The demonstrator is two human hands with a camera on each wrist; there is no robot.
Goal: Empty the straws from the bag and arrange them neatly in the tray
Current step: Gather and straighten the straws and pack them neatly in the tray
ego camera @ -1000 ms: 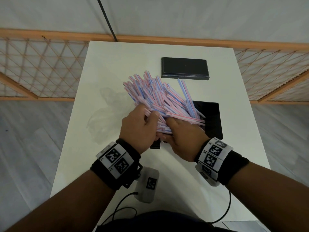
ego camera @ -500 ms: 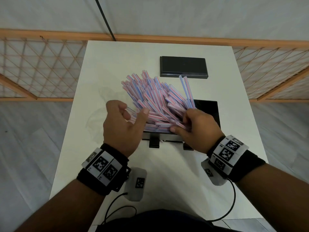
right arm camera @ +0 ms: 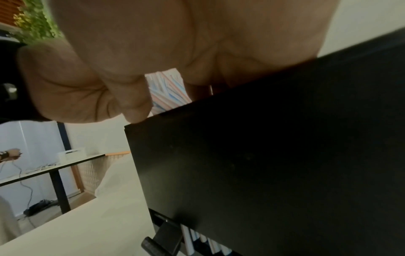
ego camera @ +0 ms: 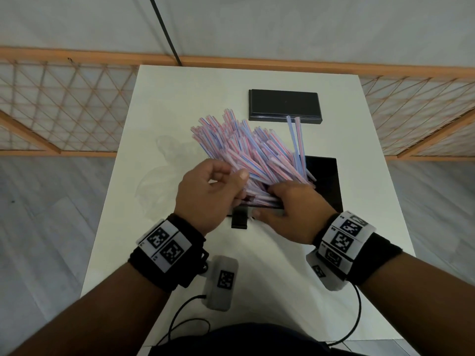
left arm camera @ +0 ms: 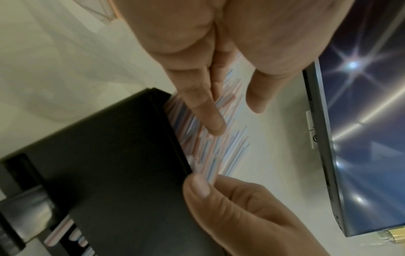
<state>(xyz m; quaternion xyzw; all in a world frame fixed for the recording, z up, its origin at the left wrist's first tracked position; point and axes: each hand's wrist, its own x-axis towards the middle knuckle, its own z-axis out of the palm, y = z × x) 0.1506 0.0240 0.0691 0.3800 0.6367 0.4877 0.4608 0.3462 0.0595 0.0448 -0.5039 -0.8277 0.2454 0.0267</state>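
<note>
Straws (ego camera: 246, 152), striped pink and blue, stood as a loose fanned sheaf with their near ends down in the black tray (ego camera: 326, 181) at mid-table and their far ends splayed up and toward the far left; two (ego camera: 295, 137) leaned apart from the rest, pointing at a black lid-like panel (ego camera: 284, 105) lying farther off. The left hand (ego camera: 205, 194) was at the sheaf's near left side, thumb and curled fingers closed narrowly on a few straws, while the right hand (ego camera: 290, 209) lay over the tray's near rim, thumb outside the wall and fingers reaching in among the near ends. By appearance the straws were judged very light, thin-walled, smooth and easily kinked, apt to slide over one another and scatter; a broad, gentle hold across the middle of the sheaf, with the ends tapped level against a tray wall, seemed the better way to take them. The clear bag (ego camera: 164, 181) lay crumpled on the white table (ego camera: 257, 265) to the left, faint and hard to outline. Hidden points: the right fingertips, buried among the straws, so whether they gripped or merely pressed could not be told; the tray floor beneath the sheaf; and, in both blurred wrist views, much of the scene behind the tray's dark outer wall.
</note>
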